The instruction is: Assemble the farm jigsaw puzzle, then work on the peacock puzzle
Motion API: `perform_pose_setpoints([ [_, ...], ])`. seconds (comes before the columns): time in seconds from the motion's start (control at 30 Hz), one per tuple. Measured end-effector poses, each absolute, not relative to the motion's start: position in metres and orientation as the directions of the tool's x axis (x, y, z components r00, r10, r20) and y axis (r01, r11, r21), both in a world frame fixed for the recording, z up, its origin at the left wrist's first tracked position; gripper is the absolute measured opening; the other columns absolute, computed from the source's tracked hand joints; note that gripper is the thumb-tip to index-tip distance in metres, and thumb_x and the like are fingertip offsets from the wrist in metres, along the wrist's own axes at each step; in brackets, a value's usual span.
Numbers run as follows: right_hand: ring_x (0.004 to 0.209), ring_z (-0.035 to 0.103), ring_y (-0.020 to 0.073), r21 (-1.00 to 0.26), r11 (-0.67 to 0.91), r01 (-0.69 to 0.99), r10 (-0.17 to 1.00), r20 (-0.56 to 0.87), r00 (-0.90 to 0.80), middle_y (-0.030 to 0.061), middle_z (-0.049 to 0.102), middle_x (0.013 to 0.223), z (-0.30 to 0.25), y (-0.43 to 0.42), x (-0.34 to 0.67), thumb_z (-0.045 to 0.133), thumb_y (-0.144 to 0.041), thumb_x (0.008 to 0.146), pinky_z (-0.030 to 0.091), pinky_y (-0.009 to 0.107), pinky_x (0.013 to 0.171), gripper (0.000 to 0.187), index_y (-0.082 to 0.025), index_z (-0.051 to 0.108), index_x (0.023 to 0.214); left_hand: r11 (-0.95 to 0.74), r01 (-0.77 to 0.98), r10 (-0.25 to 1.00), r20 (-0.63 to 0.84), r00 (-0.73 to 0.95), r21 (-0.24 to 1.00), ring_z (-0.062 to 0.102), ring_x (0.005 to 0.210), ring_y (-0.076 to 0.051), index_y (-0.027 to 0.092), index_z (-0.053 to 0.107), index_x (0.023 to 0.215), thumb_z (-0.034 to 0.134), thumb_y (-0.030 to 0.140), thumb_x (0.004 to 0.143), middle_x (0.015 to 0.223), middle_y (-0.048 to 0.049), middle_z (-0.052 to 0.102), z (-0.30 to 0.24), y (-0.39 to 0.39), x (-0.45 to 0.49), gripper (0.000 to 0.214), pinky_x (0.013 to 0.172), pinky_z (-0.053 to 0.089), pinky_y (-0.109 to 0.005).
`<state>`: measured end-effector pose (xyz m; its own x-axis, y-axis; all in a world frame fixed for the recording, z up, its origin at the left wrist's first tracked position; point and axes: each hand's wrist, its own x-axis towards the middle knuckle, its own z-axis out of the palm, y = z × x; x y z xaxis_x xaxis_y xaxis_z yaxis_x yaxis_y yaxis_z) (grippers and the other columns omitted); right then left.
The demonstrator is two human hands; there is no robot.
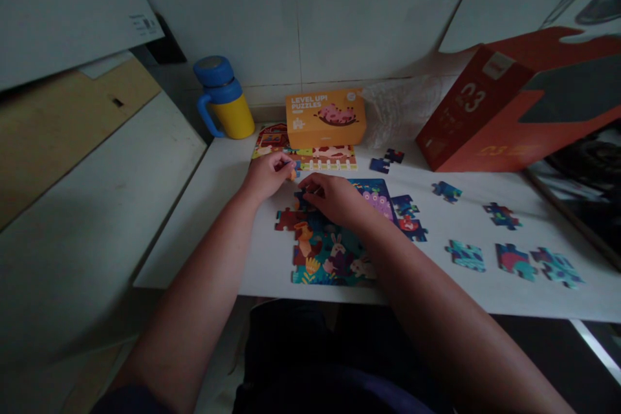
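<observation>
A partly joined colourful puzzle (334,252) with rabbits and flowers lies on the white table (218,233) in front of me. My left hand (266,176) hovers at its upper left corner, fingers pinched on a small orange and blue puzzle piece (292,173). My right hand (332,199) rests palm down on the top of the joined puzzle, fingers curled over a dark piece there. What lies under its fingers is hidden.
Several loose pieces (466,255) lie to the right. An orange puzzle box (325,118) stands behind a finished farm puzzle (327,157). A blue and yellow mug (224,98) is at back left, a large red box (490,110) and crumpled plastic bag (402,110) at back right.
</observation>
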<state>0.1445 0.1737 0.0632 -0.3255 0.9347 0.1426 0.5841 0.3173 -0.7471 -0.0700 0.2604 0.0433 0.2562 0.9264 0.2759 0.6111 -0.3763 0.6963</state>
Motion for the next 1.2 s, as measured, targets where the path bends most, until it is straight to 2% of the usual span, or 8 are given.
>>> perform_pose_setpoints([
  [0.23,0.081,0.069,0.0155,-0.837,0.297,0.459,0.933,0.154,-0.324,0.0027,0.080,0.099,0.063,0.168,0.131,0.068,-0.015,0.097,0.049,0.026,0.075,0.025,-0.021,0.074,0.120,-0.372,0.623,0.928,0.274,0.251,0.688,0.068,0.075,-0.018,0.022,0.075,0.092,0.070,0.042,0.096,0.089,-0.0031,0.080,0.046,0.259,-0.068,0.021,0.070,0.048,-0.030],
  [0.4,0.087,0.071,0.0174,-0.774,0.370,0.514,0.909,0.187,-0.374,0.0043,0.081,0.105,0.061,0.169,0.119,0.067,-0.012,0.098,0.050,0.028,0.083,0.028,-0.020,0.075,0.123,-0.363,0.590,0.931,0.256,0.260,0.721,0.067,0.074,-0.018,0.021,0.075,0.092,0.069,0.043,0.096,0.086,-0.0022,0.079,0.045,0.258,-0.068,0.023,0.069,0.048,-0.029],
  [0.83,0.110,0.074,0.0249,-0.686,0.408,0.602,0.903,0.204,-0.379,0.0099,0.080,0.123,0.058,0.173,0.114,0.067,-0.010,0.097,0.052,0.034,0.099,0.032,-0.021,0.076,0.126,-0.379,0.620,0.925,0.276,0.260,0.686,0.068,0.075,-0.018,0.023,0.076,0.093,0.069,0.043,0.096,0.088,-0.0018,0.080,0.043,0.259,-0.070,0.021,0.068,0.048,-0.029],
  [1.03,0.095,0.074,0.0203,-0.742,0.375,0.555,0.914,0.196,-0.355,0.0066,0.082,0.111,0.059,0.174,0.117,0.068,-0.012,0.097,0.052,0.030,0.090,0.032,-0.021,0.076,0.126,-0.373,0.625,0.928,0.272,0.256,0.685,0.068,0.075,-0.018,0.022,0.076,0.093,0.070,0.042,0.096,0.087,-0.0019,0.080,0.044,0.259,-0.069,0.021,0.068,0.048,-0.029],
  [1.2,0.088,0.073,0.0201,-0.754,0.322,0.573,0.938,0.173,-0.299,0.0063,0.082,0.102,0.062,0.175,0.129,0.067,-0.014,0.098,0.052,0.030,0.082,0.030,-0.021,0.077,0.126,-0.372,0.619,0.928,0.266,0.261,0.691,0.069,0.075,-0.018,0.022,0.075,0.091,0.069,0.041,0.097,0.087,-0.0020,0.080,0.045,0.258,-0.067,0.020,0.069,0.049,-0.029],
])
